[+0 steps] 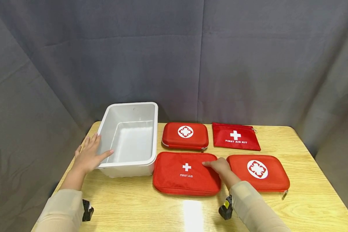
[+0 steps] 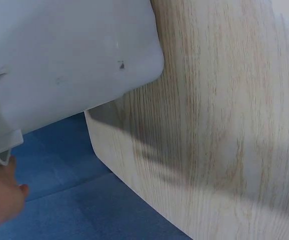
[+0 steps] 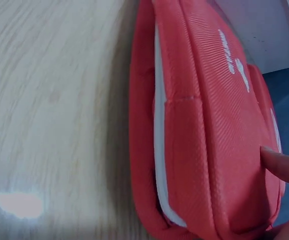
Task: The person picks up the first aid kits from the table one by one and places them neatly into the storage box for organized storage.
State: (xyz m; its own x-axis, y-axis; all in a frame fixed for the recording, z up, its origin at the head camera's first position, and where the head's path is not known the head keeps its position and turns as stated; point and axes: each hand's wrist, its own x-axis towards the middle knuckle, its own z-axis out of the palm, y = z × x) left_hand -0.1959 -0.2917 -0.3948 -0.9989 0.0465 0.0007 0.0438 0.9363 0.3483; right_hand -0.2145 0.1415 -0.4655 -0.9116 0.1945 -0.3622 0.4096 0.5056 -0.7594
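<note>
The right hand [image 1: 221, 168] holds the right edge of the soft red bag [image 1: 174, 166] that says FIRST AID; its thumb presses down on top and the bag's edge is pinched, but the other fingers are mostly hidden, so I cannot tell just how they lie; the bag is flat, with its white cross facing up, at the near side of the wooden table [image 1: 139, 206], just to the right of the white tub [image 1: 155, 135]; the left hand [image 1: 88, 157] rests on the left rim of the tub, near its front corner, with the fingers spread and the thumb reaching in over the rim; nothing lies inside the tub; a smaller red case [image 1: 172, 134] with a white circle sits just behind the bag; a thin red pouch [image 1: 221, 132] that says FIRST AID KIT lies to the right of that case; one more red case [image 1: 272, 174], also with a white circle, lies just right of the right hand; a gray curtain [image 1: 174, 71] hangs behind the table.
</note>
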